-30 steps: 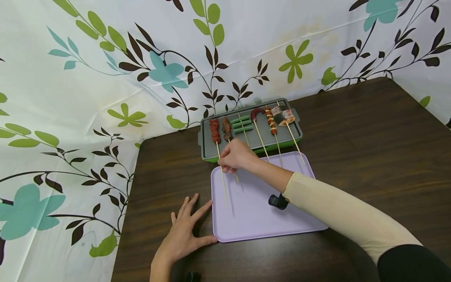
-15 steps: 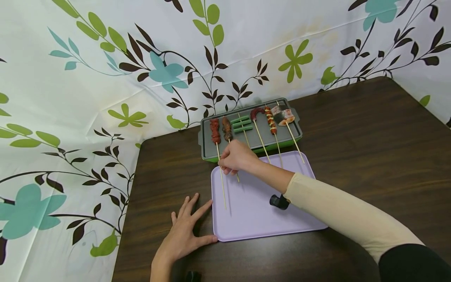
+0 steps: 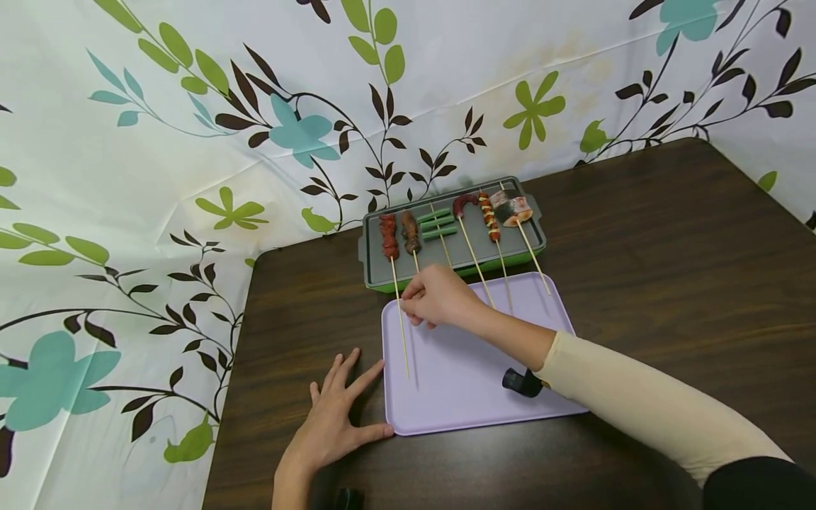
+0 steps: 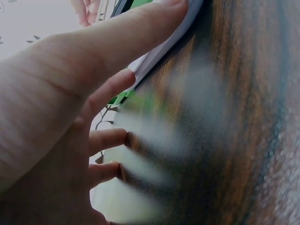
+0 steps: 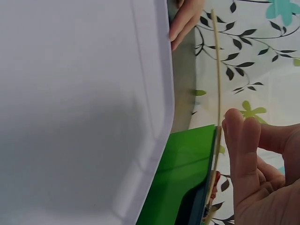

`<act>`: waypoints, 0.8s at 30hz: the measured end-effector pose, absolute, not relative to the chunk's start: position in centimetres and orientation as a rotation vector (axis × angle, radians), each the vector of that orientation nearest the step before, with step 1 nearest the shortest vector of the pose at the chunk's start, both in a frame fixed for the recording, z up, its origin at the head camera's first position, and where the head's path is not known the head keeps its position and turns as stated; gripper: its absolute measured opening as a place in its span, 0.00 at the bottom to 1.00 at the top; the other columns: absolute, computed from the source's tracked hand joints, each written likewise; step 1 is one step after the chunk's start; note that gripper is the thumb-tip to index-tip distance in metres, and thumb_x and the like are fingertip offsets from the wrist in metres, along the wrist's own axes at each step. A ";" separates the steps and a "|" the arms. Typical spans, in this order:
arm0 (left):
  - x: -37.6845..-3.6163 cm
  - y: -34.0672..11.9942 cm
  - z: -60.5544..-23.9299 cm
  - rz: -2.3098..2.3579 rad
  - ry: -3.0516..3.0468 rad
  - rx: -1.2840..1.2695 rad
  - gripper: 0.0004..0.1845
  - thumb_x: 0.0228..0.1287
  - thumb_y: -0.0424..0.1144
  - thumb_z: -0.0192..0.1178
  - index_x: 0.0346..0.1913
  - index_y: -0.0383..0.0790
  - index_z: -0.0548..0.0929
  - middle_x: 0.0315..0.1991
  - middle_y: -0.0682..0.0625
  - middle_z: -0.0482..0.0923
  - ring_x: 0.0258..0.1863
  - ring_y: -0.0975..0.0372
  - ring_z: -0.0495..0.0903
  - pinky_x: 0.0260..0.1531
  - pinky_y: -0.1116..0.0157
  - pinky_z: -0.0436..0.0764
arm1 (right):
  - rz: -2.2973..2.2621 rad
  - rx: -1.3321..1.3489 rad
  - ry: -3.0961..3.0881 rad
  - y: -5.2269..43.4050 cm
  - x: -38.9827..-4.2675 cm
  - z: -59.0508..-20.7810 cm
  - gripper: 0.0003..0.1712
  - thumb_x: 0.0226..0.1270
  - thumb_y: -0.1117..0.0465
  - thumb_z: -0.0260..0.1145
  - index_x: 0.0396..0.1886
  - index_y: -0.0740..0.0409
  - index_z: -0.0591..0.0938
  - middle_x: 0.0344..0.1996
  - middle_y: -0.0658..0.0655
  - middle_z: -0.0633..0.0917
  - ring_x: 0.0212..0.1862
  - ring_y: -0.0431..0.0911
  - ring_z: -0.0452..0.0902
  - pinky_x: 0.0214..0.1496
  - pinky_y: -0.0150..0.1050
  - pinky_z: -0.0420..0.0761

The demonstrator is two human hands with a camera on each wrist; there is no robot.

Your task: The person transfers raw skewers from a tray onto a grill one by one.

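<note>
A grey grill plate on a green base (image 3: 446, 272) holds several skewers: red meat (image 3: 388, 238), brown meat (image 3: 411, 232), green beans (image 3: 438, 225), a sausage (image 3: 464, 204), a striped one (image 3: 489, 217) and a fish piece (image 3: 512, 209). Their sticks reach over a lavender tray (image 3: 459, 404). My right hand (image 3: 421, 312) hovers at the tray's far left, fingers curled over the brown skewer's stick; the pinch itself is hidden. In the right wrist view the red skewer's stick (image 5: 218, 70) runs beside my curled fingers (image 5: 241, 136). My left hand (image 3: 331, 425) lies flat on the table, thumb against the tray's corner (image 4: 173, 40).
The dark wooden table (image 3: 669, 248) extends right of the tray and grill. A floral curtain (image 3: 191, 142) closes off the back and left sides. A black wrist strap (image 3: 523, 382) hangs under my right forearm over the tray.
My right hand has slid a little toward me and to the right along the brown skewer's stick, now covering its near end. The skewers and my left hand have stayed put.
</note>
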State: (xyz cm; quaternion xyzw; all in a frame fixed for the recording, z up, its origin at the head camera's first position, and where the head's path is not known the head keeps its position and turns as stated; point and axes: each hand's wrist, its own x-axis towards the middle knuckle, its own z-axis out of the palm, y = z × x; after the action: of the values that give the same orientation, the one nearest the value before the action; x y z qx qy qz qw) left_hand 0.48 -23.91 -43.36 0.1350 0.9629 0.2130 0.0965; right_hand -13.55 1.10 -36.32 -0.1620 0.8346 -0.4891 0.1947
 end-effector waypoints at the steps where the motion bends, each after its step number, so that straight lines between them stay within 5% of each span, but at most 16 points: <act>1: 0.5 -23.9 -43.4 0.630 2.852 0.400 0.51 0.44 0.73 0.67 0.74 0.70 0.61 0.78 0.45 0.46 0.76 0.41 0.40 0.52 0.20 0.43 | -1.380 -0.453 2.336 1.3 -13.3 -36.2 0.07 0.65 0.60 0.67 0.36 0.58 0.89 0.18 0.49 0.85 0.17 0.46 0.81 0.23 0.37 0.80; 12: 0.3 -24.0 -43.2 0.617 2.882 0.420 0.51 0.43 0.73 0.67 0.74 0.70 0.61 0.78 0.45 0.47 0.75 0.42 0.42 0.51 0.20 0.44 | -1.500 -0.636 2.283 5.2 -8.7 -36.6 0.11 0.67 0.56 0.68 0.42 0.57 0.87 0.23 0.44 0.86 0.21 0.46 0.82 0.18 0.40 0.77; 24: 0.4 -23.9 -43.4 0.627 2.876 0.422 0.51 0.43 0.73 0.67 0.74 0.70 0.61 0.78 0.45 0.46 0.75 0.42 0.42 0.52 0.20 0.43 | -1.642 -0.447 2.280 11.7 -4.5 -37.4 0.15 0.65 0.53 0.70 0.44 0.58 0.87 0.27 0.49 0.87 0.28 0.51 0.83 0.24 0.40 0.81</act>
State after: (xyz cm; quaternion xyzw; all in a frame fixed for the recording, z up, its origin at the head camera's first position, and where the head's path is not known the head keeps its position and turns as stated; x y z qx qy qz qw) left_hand 0.45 -23.87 -43.40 0.1415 0.9637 0.2100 0.0841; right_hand -4.52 11.68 -37.40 -0.1553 0.7926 -0.5709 0.1476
